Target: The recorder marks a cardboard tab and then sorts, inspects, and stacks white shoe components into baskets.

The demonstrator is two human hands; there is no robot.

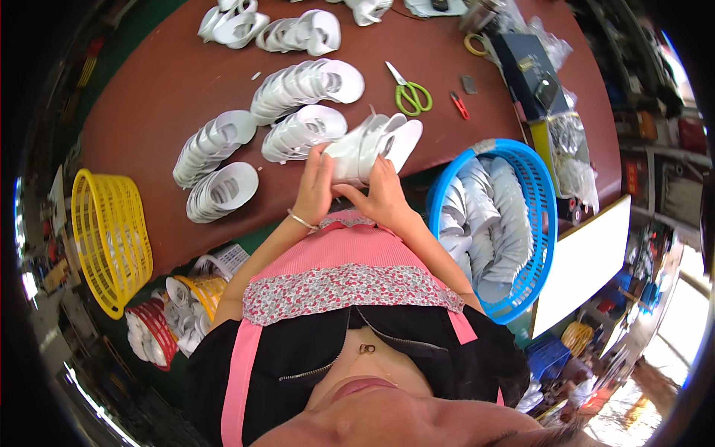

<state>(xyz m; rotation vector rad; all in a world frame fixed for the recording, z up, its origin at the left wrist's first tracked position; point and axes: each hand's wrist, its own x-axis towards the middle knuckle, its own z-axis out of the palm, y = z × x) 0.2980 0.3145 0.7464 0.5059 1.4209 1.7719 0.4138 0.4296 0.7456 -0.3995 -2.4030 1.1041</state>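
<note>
Over the near edge of the table, I hold a small nested stack of white shoe uppers (361,153) between my hands. My left hand (316,185) grips its left side, with the fingers pointing up along it. My right hand (383,192) closes on the right side, its thumb reaching toward the left hand. The stack is tilted, and its far end is slightly blurred. Just left of it lies a short row of nested white uppers (305,132). Farther left and beyond are longer rows of white uppers (307,83) and another pair of rows (223,192).
A blue basket (547,216) full of stacked white uppers stands at my right. Green-handled scissors (410,95), a red thread snipper (459,106) and a dark box (521,74) lie on the brown table (160,82). At left are a yellow basket (112,238) and a red basket (153,328).
</note>
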